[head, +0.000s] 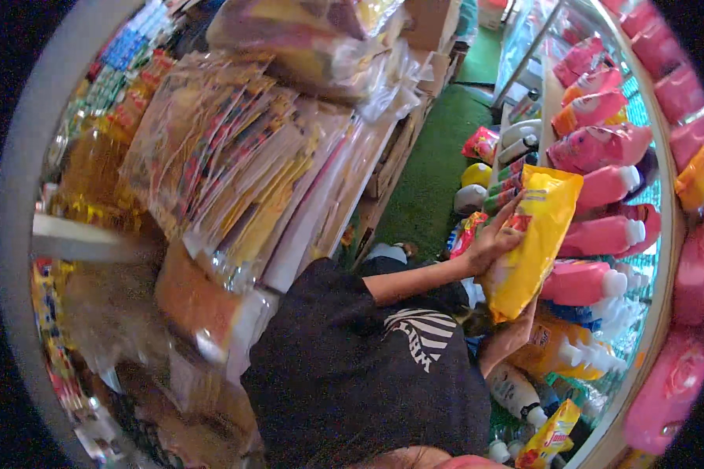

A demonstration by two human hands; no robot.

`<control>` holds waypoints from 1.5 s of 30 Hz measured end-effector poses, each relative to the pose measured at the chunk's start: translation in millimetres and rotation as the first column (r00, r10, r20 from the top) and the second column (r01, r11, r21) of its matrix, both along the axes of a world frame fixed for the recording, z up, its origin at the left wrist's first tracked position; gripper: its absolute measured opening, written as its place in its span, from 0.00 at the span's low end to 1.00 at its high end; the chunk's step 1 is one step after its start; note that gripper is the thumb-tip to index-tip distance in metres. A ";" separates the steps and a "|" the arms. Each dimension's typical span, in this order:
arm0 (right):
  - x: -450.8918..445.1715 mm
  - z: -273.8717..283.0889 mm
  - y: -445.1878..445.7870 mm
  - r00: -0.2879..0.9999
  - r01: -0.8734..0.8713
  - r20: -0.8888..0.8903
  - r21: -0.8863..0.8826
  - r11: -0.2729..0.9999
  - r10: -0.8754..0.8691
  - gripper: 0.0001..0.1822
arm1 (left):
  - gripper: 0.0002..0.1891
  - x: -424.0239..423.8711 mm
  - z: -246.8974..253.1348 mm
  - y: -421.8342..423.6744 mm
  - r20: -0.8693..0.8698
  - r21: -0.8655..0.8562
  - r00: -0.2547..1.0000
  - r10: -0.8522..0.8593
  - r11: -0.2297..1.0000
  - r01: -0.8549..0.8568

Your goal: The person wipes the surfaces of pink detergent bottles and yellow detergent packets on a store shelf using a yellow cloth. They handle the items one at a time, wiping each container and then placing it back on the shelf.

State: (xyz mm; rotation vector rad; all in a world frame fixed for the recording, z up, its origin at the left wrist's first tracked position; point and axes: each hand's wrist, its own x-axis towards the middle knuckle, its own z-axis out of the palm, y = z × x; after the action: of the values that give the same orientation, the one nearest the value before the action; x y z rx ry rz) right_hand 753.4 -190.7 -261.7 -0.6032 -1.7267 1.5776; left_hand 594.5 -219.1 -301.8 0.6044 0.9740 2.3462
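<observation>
A yellow plastic packet [531, 240] with printing on it is held up at a tilt in front of the shelf. My left hand [496, 243] lies across its near side, fingers spread on the film around a red patch. From below, my right hand [527, 322] reaches behind the lower part of the packet and supports it; most of its fingers are hidden. Pink bottles with white caps [601, 234] lie on the shelf just beyond the packet. Orange bottles [554, 346] are close to my right forearm.
Pink and orange pouches [592, 105] fill the upper shelf. Another yellow packet [551, 437] stands low by a white bottle [513, 393]. Green carpet [422, 164] runs along the aisle. Behind me are stacked plastic-wrapped packs [229, 146] and a counter edge [340, 217].
</observation>
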 end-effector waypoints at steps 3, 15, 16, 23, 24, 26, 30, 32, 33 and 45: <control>-10.1 18.7 -13.0 0.999 0.052 -0.001 0.270 0.962 -0.054 0.36 | 0.44 3.8 15.2 -8.1 -0.133 -0.177 0.986 0.105 0.976 -0.128; -73.2 12.7 33.9 0.988 0.134 -0.126 0.385 0.913 -0.092 0.49 | 0.68 12.0 51.2 -63.1 -0.501 -0.082 0.761 0.411 0.853 -0.515; -78.1 12.4 31.5 0.990 0.092 -0.137 0.365 0.926 -0.045 0.49 | 0.69 12.6 47.9 -67.5 -0.461 -0.086 0.782 0.418 0.856 -0.509; -117.9 12.1 -14.4 0.870 -0.365 -0.244 0.266 0.892 0.429 0.49 | 0.67 12.2 73.8 -139.3 -0.047 0.029 0.900 0.434 0.901 -0.434; -122.7 14.8 -23.0 0.825 -0.441 -0.265 0.252 0.862 0.499 0.49 | 0.67 18.2 79.7 -152.9 -0.054 -0.016 0.855 0.515 0.856 -0.517; -131.9 23.6 -41.2 0.719 -0.583 -0.307 0.221 0.782 0.623 0.49 | 0.66 32.0 91.9 -176.9 -0.046 -0.047 0.767 0.641 0.765 -0.642; -150.3 51.3 -76.5 0.480 -0.816 -0.328 0.175 0.551 0.814 0.51 | 0.59 43.3 96.3 -214.4 0.006 0.038 0.587 0.809 0.587 -0.809; -152.1 65.8 -89.4 0.356 -0.901 -0.310 0.138 0.412 0.882 0.52 | 0.54 53.4 88.5 -230.6 0.036 0.083 0.499 0.866 0.495 -0.865; -150.6 72.3 -92.5 0.295 -0.933 -0.301 0.116 0.342 0.907 0.51 | 0.51 59.9 88.6 -238.6 0.050 0.098 0.458 0.888 0.452 -0.887; -151.9 51.7 -74.5 0.310 -0.949 0.028 0.073 0.307 0.950 0.15 | 0.28 137.5 101.8 -354.2 -0.040 -0.151 -0.292 0.956 -0.295 -0.944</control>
State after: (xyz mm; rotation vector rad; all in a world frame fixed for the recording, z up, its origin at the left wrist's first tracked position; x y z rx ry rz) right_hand 601.6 -265.2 -210.1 0.7284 -2.2704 2.2135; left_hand 732.1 -573.3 -200.0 -1.0527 2.1147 3.4850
